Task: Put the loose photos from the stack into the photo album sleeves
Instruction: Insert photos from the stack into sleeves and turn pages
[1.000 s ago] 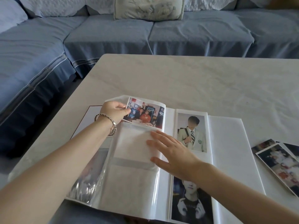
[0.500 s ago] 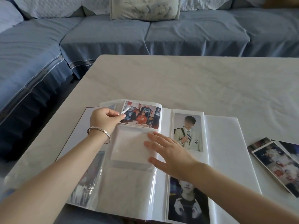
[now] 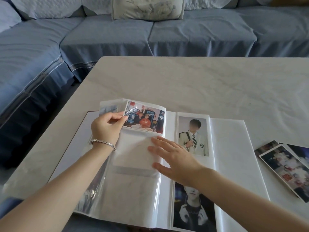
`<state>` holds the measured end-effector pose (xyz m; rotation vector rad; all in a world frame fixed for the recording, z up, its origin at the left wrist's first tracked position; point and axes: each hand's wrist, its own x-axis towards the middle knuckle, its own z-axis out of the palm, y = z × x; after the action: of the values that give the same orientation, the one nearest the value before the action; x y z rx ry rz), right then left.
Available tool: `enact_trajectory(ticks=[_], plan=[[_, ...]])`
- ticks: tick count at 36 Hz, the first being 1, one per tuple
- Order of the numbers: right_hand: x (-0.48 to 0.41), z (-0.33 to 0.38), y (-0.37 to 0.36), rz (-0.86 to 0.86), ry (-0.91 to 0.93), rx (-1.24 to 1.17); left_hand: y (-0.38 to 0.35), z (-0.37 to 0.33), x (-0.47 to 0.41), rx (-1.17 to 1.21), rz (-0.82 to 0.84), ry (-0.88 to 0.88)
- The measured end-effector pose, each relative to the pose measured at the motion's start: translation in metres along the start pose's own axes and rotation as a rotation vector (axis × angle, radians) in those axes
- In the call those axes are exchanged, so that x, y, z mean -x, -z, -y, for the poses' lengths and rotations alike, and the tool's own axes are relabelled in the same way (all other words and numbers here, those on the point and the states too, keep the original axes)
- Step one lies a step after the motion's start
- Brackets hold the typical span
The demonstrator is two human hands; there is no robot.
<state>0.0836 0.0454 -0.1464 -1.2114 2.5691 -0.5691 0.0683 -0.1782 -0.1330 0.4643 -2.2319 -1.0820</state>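
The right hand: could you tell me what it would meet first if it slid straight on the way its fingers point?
Probably the left hand, pinching the colour photo by its left edge; the right hand points up-left across an empty sleeve, though that photo's lower corner lies close.

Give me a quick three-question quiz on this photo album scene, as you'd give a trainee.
1. True or false: the right hand lies flat, fingers straight, on the open album.
2. Where is the stack of loose photos? A) on a shelf; B) on the table, right of the album; C) inside the album's bottom sleeve.
3. Fill in: the left hand pinches the edge of the group photo at the page's ____ sleeve.
Key: 1 true; 2 B; 3 top.
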Motion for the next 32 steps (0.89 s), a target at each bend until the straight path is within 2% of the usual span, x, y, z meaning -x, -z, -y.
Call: enact_trajectory(ticks=[9,19,23,32], plan=[[0.0,-0.002,-0.003,-0.007,0.006,-0.01,0.004,-0.001,0.003,-0.09,-0.004,-0.134],[0.001,-0.003,-0.003,-0.027,0.022,-0.017,0.008,-0.015,0.003,-0.103,0.007,-0.181],[0.002,-0.004,0.003,-0.042,0.039,-0.017,0.008,-0.026,0.002,-0.052,-0.032,-0.138],[-0.014,-0.017,0.033,-0.13,-0.149,-0.16,0.01,-0.052,-0.01,-0.135,0.009,-0.162]])
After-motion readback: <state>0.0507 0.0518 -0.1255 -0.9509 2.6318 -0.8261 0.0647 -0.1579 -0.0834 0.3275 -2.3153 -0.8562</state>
